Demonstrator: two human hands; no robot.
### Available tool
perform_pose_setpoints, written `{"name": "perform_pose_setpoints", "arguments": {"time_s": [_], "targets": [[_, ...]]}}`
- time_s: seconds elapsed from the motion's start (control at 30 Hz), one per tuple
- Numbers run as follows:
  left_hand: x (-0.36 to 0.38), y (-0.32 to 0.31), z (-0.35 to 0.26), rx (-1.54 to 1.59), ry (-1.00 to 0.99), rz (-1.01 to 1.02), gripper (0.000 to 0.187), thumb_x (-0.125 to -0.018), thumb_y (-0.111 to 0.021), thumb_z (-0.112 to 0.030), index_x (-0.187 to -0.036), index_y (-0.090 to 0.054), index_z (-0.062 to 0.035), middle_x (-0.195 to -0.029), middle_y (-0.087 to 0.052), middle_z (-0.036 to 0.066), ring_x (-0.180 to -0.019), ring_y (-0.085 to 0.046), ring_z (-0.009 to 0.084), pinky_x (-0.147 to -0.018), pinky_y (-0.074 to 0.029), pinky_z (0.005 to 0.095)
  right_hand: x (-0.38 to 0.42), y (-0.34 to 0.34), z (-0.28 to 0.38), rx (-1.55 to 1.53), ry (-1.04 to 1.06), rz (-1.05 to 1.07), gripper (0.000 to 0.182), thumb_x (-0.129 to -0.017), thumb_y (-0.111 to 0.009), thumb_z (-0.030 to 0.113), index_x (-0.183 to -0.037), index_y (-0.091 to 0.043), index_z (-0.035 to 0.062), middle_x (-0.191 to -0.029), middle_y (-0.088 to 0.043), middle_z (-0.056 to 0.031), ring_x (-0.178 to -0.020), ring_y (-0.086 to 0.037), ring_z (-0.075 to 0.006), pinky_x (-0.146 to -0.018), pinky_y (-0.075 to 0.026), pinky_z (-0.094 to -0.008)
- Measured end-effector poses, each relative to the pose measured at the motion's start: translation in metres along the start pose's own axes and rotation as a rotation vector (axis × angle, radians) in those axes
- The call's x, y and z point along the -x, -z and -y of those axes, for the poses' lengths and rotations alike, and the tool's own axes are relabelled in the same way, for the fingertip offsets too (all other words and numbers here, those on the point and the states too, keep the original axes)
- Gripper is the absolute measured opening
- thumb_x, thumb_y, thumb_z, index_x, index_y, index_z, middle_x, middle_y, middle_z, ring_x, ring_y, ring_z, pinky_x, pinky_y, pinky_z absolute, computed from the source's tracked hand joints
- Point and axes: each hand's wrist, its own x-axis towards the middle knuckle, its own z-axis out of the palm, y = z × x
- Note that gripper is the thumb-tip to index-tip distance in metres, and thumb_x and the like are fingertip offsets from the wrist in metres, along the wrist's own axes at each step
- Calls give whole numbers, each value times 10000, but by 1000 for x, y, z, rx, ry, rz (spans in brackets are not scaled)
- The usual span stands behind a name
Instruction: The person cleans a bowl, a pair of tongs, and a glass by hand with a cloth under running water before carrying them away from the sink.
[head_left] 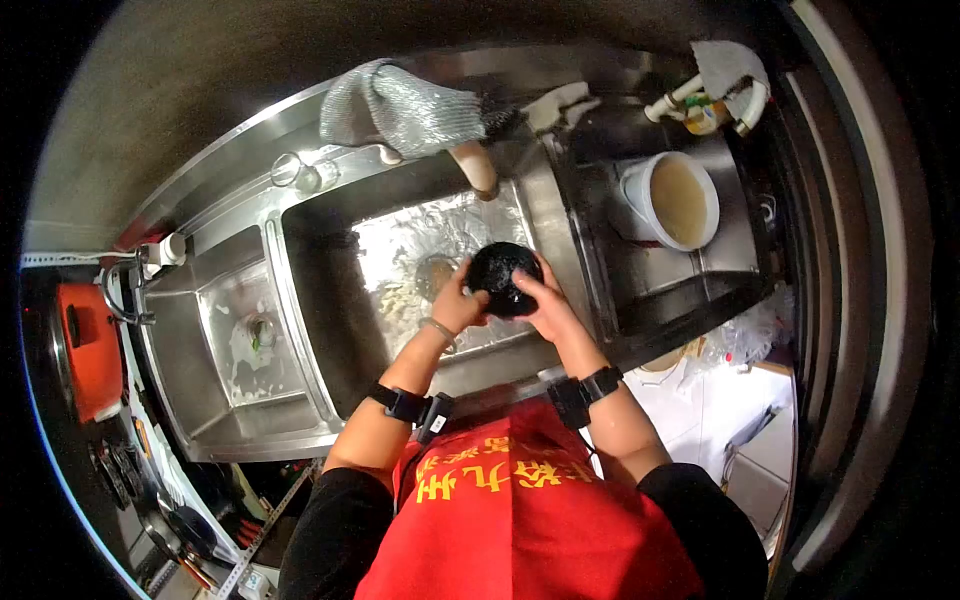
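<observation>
A round black bowl-like object (503,278) is held between both hands above the middle sink basin (330,300). My left hand (461,301) grips its left side, with the thumb over the rim. On the right side my right hand (547,300) holds it, the thumb reaching over its dark, wet-looking surface. The fingers beneath it are mostly hidden. Below the hands, the basin floor is wet and shiny, with pale bits scattered on it.
A white bucket (637,190) of cloudy liquid stands in the right basin. A grey cloth (400,112) drapes over the faucet at the back ledge, near a glass (287,171). An orange-red container (92,350) is at the far left.
</observation>
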Motion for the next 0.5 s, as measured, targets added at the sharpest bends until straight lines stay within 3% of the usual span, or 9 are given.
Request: {"name": "perform_pose_setpoints", "arguments": {"time_s": [0.1, 0.17, 0.2, 0.27, 0.3, 0.33, 0.37, 0.4, 0.5], "targets": [[3, 16, -8, 166, 120, 40, 744, -739, -673, -334, -1303, -278, -53, -1109, -482, 130, -609, -576, 155, -519, -498, 285, -6, 7, -3, -118, -110, -20, 694, -673, -483, -50, -1272, -231, 194, -1219, -348, -155, -1057, -446, -386, -695, -495, -581], [-27, 61, 24, 42, 30, -340, 681, -734, -676, -341, -1205, -331, 8, -1001, -531, 147, -650, -588, 185, -531, -484, 264, -9, 6, 4, -187, -90, 2, 702, -675, -424, -121, -1273, -220, 184, -1229, -317, -174, -1037, -448, -414, -685, -504, -588], [-39, 90, 34, -82, -304, -710, 607, -749, -666, -291, -1147, -330, 20, -802, -576, 103, -604, -575, 166, -473, -452, 245, -9, 4, 8, -148, -57, -7, 705, -677, -424, -124, -1277, -220, 185, -1227, -325, -173, -1048, -438, -417, -686, -504, -591], [-60, 171, 47, 313, -441, -952, 470, -716, -691, -119, -987, -327, 1, -612, -506, 29, -469, -492, 125, -371, -391, 259, -4, -11, 23, -3, -4, -87, 675, -681, -427, -132, -1275, -283, 155, -1227, -358, -160, -1106, -407, -399, -808, -469, -532], [-75, 209, 63, 143, -553, -1181, 546, -681, -723, -104, -1031, -321, 16, -672, -497, 50, -467, -474, 120, -390, -392, 246, -13, -9, 17, -4, -5, -82, 675, -681, -427, -132, -1275, -283, 155, -1227, -358, -160, -1106, -407, -399, -808, -469, -532], [-79, 228, 54, 28, -591, -1259, 673, -657, -754, -142, -1111, -293, 43, -851, -486, 85, -613, -511, 131, -478, -428, 230, -24, -2, 6, 351, 360, -168, 658, -679, -438, -134, -1267, -316, 137, -1225, -370, -158, -1119, -406, -379, -865, -425, -481], [-42, 199, -19, 117, -373, -1149, 918, -603, -794, -185, -1235, -186, 86, -1117, -366, 153, -958, -437, 200, -811, -415, 297, -32, 1, -1, 705, 727, -253, 642, -677, -449, -137, -1258, -350, 119, -1224, -382, -156, -1131, -405, -358, -922, -382, -431], [-51, 212, -26, 141, -457, -1094, 963, -583, -806, -185, -1250, -165, 82, -1173, -355, 177, -994, -428, 225, -874, -380, 313, -22, -13, 8, 770, 734, -341, 620, -664, -458, -148, -1233, -399, 91, -1237, -369, -163, -1155, -383, -331, -960, -313, -367], [-82, 247, -37, -367, -558, -1258, 975, -557, -805, -276, -1265, -225, 57, -1241, -340, 239, -1107, -404, 309, -933, -345, 375, -11, -20, 20, 1115, 964, -443, 649, -646, -481, -156, -1235, -405, 109, -1249, -349, -175, -1163, -354, -351, -953, -328, -387]]}}
